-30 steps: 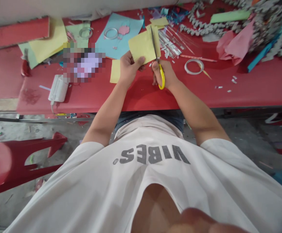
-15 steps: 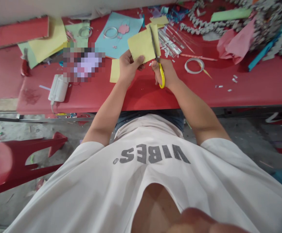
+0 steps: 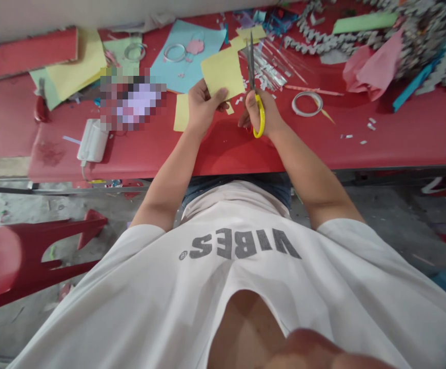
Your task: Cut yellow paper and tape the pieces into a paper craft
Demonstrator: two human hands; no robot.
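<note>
My left hand [image 3: 202,106] pinches the near edge of a yellow paper square [image 3: 222,77] and holds it above the red table [image 3: 400,138]. My right hand [image 3: 262,111] grips yellow-handled scissors [image 3: 254,84]; their dark blades point away from me and stand just right of the paper's right edge. A narrow yellow strip [image 3: 229,109] lies under the paper near my left thumb. Another yellow piece [image 3: 181,113] lies on the table left of my left hand.
A tape ring [image 3: 306,104] lies right of my right hand. A light blue sheet [image 3: 186,56] with a ring and a pink cutout lies behind the paper. Pink paper [image 3: 372,66], folded paper chains [image 3: 323,43], a white adapter [image 3: 92,141] and a red chair [image 3: 26,256] surround.
The scissors have come off the yellow paper and now stand to its right. The paper is narrower on its right side, and a thin yellow strip has dropped near my left thumb.
</note>
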